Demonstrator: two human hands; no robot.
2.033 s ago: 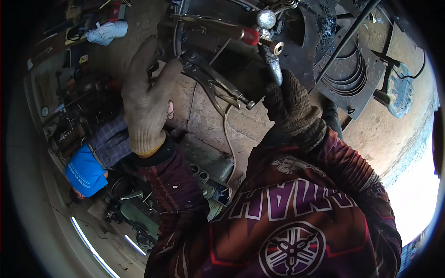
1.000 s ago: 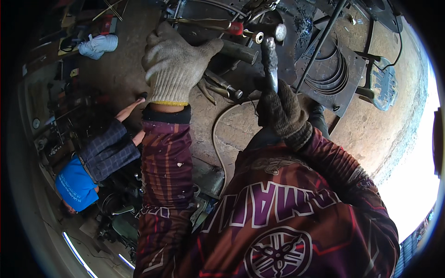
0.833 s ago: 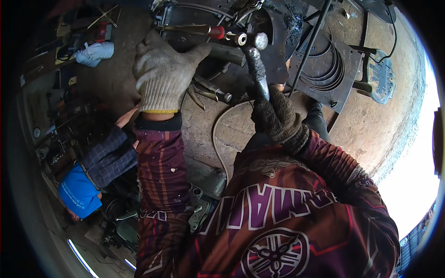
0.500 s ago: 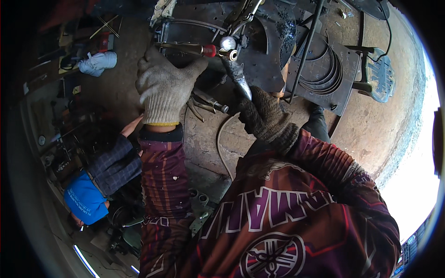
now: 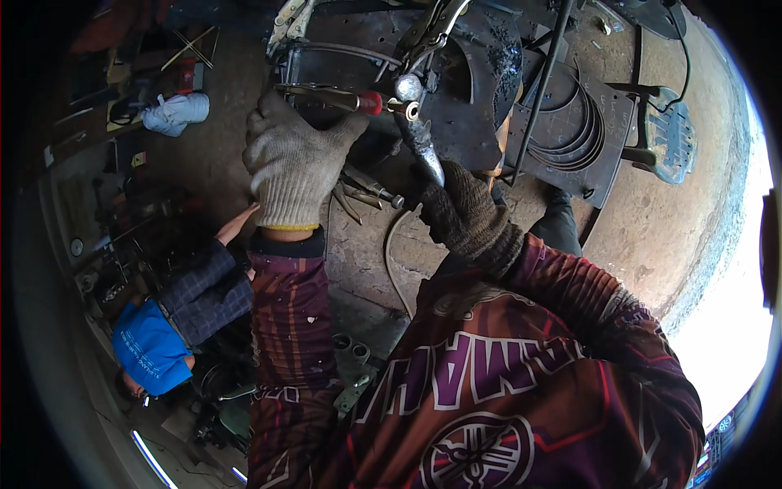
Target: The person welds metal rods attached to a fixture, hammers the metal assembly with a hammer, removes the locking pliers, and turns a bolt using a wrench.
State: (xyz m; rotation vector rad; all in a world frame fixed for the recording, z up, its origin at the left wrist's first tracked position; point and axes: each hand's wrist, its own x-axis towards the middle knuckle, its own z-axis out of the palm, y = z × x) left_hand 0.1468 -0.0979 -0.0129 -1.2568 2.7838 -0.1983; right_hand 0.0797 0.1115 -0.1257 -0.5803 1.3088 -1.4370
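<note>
My left hand [image 5: 293, 159], in a pale knit glove, lies against the near left edge of the dark metal work surface. Its thumb points right; the other fingertips are hidden at the far side. Just beyond it runs a long slim tool [image 5: 346, 99] with a red band and a metal ring at its right end. My right hand [image 5: 472, 212], in a darker glove, is closed round the silver handle of a hammer [image 5: 428, 151]. The hammer's shiny rounded head [image 5: 407, 86] is beside the ring. Locking pliers [image 5: 436, 37] are at the top of the bench.
Curved metal strips [image 5: 582, 138] lie on a plate [image 5: 615, 122] to the right. Another pair of pliers [image 5: 371, 187] hangs below the bench edge, by a hose [image 5: 389, 261]. A blue-grey stool [image 5: 669, 143] stands at far right. A person in a blue shirt [image 5: 151, 346] is at lower left.
The whole view has shifted slightly, so the bench and hands appear a little lower and to the right. My right hand keeps its grip on the hammer.
</note>
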